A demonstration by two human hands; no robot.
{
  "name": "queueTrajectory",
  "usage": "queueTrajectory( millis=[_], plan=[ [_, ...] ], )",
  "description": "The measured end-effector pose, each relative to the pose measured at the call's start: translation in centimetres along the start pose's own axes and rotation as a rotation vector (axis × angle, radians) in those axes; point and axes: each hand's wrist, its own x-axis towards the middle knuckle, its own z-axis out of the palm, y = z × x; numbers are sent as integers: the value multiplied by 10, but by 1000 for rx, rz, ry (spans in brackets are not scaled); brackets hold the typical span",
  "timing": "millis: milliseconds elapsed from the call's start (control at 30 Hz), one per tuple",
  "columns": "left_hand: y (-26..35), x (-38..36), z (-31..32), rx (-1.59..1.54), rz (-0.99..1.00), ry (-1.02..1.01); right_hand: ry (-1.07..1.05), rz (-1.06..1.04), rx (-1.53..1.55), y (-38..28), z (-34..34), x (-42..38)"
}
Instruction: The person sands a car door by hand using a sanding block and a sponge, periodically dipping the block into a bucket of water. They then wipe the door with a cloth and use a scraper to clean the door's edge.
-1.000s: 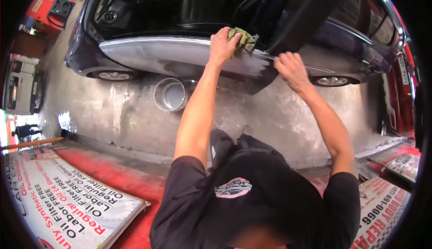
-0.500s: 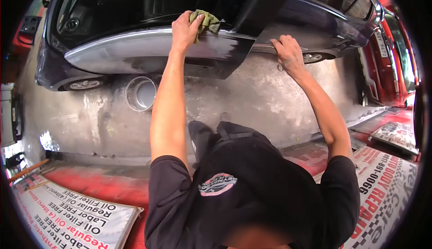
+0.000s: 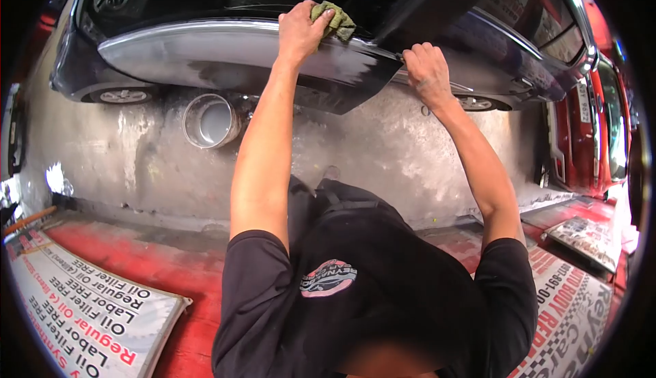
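My left hand point(image 3: 299, 34) is closed around a crumpled yellow-green cloth point(image 3: 334, 22) at the top edge of an open car door point(image 3: 239, 49). Dull grey, sanded-looking patches show on the door's dark panel. Further right, my right hand point(image 3: 428, 75) has its fingers curled at the door's rear upper corner, seemingly gripping that edge. Its fingertips are partly hidden from this angle.
A clear bucket point(image 3: 210, 121) with greyish liquid stands on the concrete floor point(image 3: 383, 152) below the door. A red car point(image 3: 598, 129) is at the right. Printed sign boards point(image 3: 102, 310) lie behind me on both sides.
My right hand has moved left to the door's rear edge. My left hand and the cloth have shifted right and slightly up in view, along the door's top edge.
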Motion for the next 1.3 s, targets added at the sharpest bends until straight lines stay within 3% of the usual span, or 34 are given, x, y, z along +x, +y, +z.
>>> queueTrajectory(
  millis=[100,133,300,400,500,667,700,800,933,1000,1067,1133,1200,1300],
  plan=[
    [-2,3,7,73,39,36,91,-95,77,-8,5,20],
    [-5,5,9,70,37,25,5,-84,44,-10,15,24],
    [-4,11,13,39,25,-18,-18,-39,17,19,0,2],
    [-5,6,12,77,40,16,139,-113,60,-2,20,22],
    [-8,18,7,58,22,-25,86,-128,22,-22,37,53],
    [-3,11,7,44,0,-27,60,-150,21,8,17,20],
    [-3,11,8,89,91,55,71,-150,35,-2,22,26],
    [-8,13,8,57,39,-27,63,-122,-26,-29,38,52],
    [-8,16,6,-18,-3,-67,42,-121,20,5,7,18],
    [-9,15,3,36,30,14,21,-103,-41,6,19,20],
    [-7,12,9,164,172,77,146,-128,65,-22,31,43],
    [-11,13,9,141,143,24,117,-90,-72,-41,50,65],
    [-11,16,5,16,45,-39,93,-156,55,-23,37,51],
    [-8,9,0,-14,23,-48,12,-106,-27,-3,2,14]
  ],
)
